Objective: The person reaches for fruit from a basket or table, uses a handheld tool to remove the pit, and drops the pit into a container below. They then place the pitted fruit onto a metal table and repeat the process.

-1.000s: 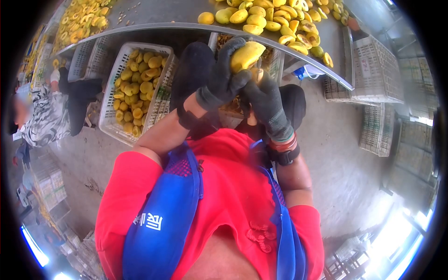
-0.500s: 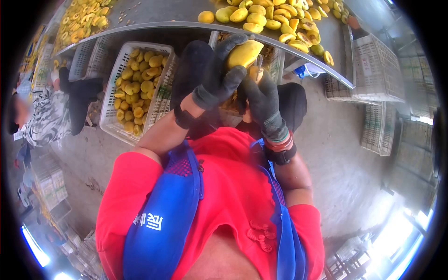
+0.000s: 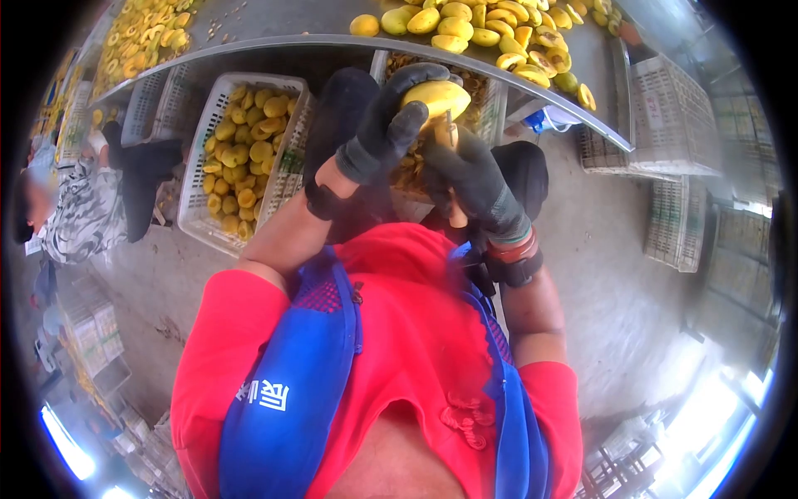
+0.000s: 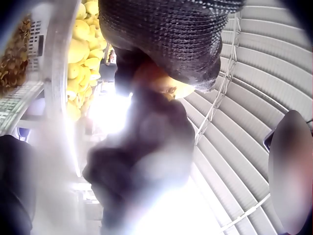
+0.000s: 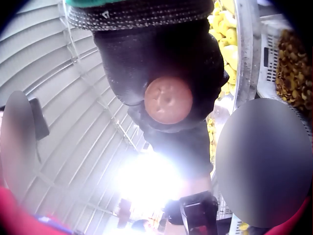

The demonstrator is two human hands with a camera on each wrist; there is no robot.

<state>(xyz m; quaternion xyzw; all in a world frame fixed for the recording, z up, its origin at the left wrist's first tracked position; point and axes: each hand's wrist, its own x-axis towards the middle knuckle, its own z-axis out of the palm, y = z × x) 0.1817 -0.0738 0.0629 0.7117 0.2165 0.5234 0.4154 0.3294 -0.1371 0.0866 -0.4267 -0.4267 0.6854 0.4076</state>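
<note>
My gloved left hand (image 3: 384,129) holds a yellow peach (image 3: 438,98) between thumb and fingers, above a crate under the table edge. In the left wrist view part of the peach (image 4: 182,90) shows below the dark glove. My gloved right hand (image 3: 478,175) grips a wooden-handled tool (image 3: 446,133). Its upper end points at the underside of the peach, and the metal part is mostly hidden against the fruit. The handle's lower end (image 3: 457,214) sticks out beneath the right hand. In the right wrist view its round butt (image 5: 168,100) emerges from the fist.
A metal table (image 3: 283,21) in front carries piles of peaches and halves (image 3: 499,29). Below it, a crate (image 3: 497,116) contains brown scraps. A white crate of peaches (image 3: 301,150) stands on the left. Stacked crates (image 3: 673,125) stand right; another person (image 3: 83,208) sits far left.
The peach has tilted flatter in my left hand. My right hand has shifted slightly down and right, and more of the tool's handle now shows above and below the fist.
</note>
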